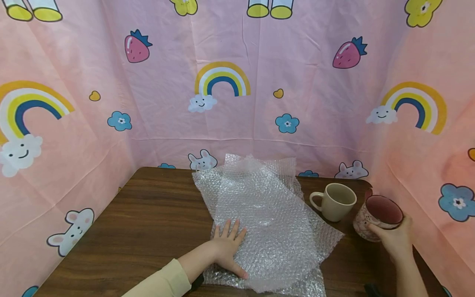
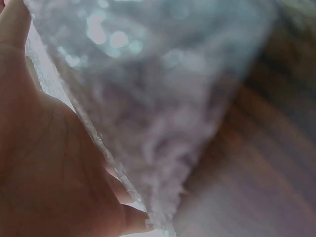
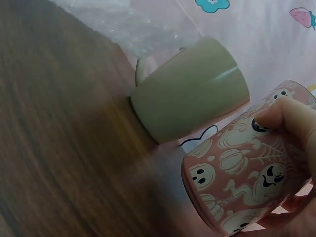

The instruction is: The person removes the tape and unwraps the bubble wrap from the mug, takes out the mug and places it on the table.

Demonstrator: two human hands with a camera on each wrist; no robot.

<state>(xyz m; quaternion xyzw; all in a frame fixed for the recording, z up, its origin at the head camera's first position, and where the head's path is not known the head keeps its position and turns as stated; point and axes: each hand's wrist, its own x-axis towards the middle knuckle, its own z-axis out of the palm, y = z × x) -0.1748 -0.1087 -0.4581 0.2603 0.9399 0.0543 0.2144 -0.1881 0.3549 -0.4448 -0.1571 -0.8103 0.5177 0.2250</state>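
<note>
Clear bubble wrap [image 1: 267,222] lies in overlapping sheets over the middle of the table. My left hand [image 1: 227,249] rests on its left edge, fingers spread and straight. In the left wrist view the palm [image 2: 54,163] appears beside a blurred corner of bubble wrap [image 2: 148,98]. At the right, my right hand [image 1: 397,235] grips a pink mug [image 1: 365,220] by its side, thumb in front. The right wrist view shows raised ghosts and pumpkins on that mug [image 3: 247,168]. Its handle points toward the back. A plain beige mug [image 1: 337,204] stands upright between it and the bubble wrap.
The dark wooden table [image 1: 163,214] reaches back to a pink patterned cloth [image 1: 259,119], which also hangs along both sides. The right cloth wall [image 1: 426,185] comes close to my right hand. A small black object [image 1: 372,290] is at the front right.
</note>
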